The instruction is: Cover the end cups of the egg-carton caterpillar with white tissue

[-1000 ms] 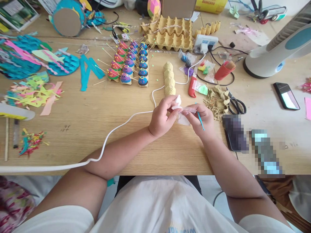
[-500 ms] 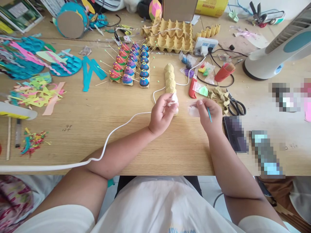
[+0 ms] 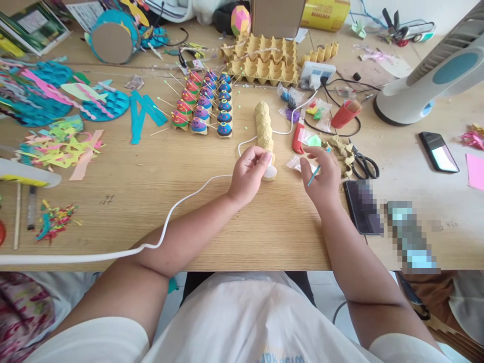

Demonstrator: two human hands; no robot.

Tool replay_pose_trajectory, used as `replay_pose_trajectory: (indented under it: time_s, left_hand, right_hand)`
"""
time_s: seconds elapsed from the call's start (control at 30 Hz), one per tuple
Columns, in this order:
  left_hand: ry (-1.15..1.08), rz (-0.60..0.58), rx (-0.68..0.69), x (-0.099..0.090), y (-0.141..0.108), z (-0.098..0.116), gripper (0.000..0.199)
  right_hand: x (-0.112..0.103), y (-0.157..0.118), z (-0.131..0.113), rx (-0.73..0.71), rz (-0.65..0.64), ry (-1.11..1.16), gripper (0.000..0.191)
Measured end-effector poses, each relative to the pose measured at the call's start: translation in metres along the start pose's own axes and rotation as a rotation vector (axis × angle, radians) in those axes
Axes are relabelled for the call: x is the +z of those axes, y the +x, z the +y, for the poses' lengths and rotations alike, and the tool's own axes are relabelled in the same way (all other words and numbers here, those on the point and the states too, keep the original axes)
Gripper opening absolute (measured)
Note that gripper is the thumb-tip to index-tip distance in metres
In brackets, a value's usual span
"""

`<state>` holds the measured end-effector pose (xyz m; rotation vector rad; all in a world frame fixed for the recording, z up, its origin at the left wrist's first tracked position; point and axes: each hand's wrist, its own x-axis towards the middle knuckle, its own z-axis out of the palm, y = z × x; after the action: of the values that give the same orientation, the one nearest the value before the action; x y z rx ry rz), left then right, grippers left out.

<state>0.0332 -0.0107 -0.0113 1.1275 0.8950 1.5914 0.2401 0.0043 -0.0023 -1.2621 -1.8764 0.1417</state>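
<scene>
My left hand point(image 3: 249, 174) is closed in a pinch over the near end of a yellow egg-carton strip point(image 3: 263, 126). A bit of white material shows at its fingertips, and a white patch point(image 3: 269, 173) covers the strip's near end. To the right, my right hand point(image 3: 323, 176) has its thumb and forefinger apart, with a thin blue stick point(image 3: 313, 175) held against the palm side. A small clear plastic bag point(image 3: 297, 164) lies on the table beside the right fingertips.
Painted carton strips with pins point(image 3: 202, 108) stand left of centre. Scissors point(image 3: 365, 164), a red cutter point(image 3: 298, 136), phones and a white fan base point(image 3: 401, 103) are at the right. A white cable point(image 3: 181, 192) crosses my left forearm. Paper scraps point(image 3: 56, 146) lie left.
My right thumb and forefinger have parted and the clear bag now lies on the table. My left fingers have shifted slightly left, and the white lump in them shows less.
</scene>
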Motion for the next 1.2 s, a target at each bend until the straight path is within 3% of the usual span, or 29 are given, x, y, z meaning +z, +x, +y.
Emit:
replay_pose_trajectory:
  time_s: [0.1, 0.2, 0.4, 0.63, 0.77, 0.87, 0.93, 1.1, 1.2]
  left_hand:
    - [-0.063, -0.139, -0.071, 0.001, -0.001, 0.002, 0.048]
    - [-0.104, -0.271, -0.134, 0.002, -0.003, 0.005, 0.046]
    - [-0.097, -0.427, -0.263, 0.005, -0.005, 0.012, 0.049]
    - [-0.093, -0.404, -0.305, 0.002, -0.007, 0.006, 0.063]
    - [-0.051, -0.219, -0.31, 0.002, -0.003, -0.001, 0.084]
    - [-0.083, -0.084, -0.265, 0.002, 0.001, -0.001, 0.077]
    - [-0.118, -0.092, -0.229, 0.003, 0.001, 0.002, 0.068]
    - [-0.05, -0.241, -0.11, 0.005, -0.007, 0.008, 0.051]
    - [0.02, -0.222, 0.0, 0.005, -0.01, 0.004, 0.045]
  right_hand:
    - [0.002, -0.005, -0.018, -0.064, -0.107, 0.219, 0.042]
    - [0.003, -0.006, -0.028, -0.141, -0.22, 0.296, 0.058]
    - [0.0, -0.008, -0.027, -0.215, -0.166, 0.251, 0.039]
    - [-0.001, -0.011, -0.025, -0.153, -0.132, 0.291, 0.031]
    - [-0.005, -0.013, -0.026, -0.012, 0.008, 0.246, 0.034]
    - [-0.004, -0.013, -0.028, 0.115, 0.11, 0.325, 0.034]
    - [0.0, -0.014, -0.029, 0.187, 0.077, 0.448, 0.032]
    - [0.015, -0.015, -0.033, 0.301, -0.019, 0.766, 0.037]
    - [0.02, -0.014, -0.034, 0.309, -0.029, 0.869, 0.04]
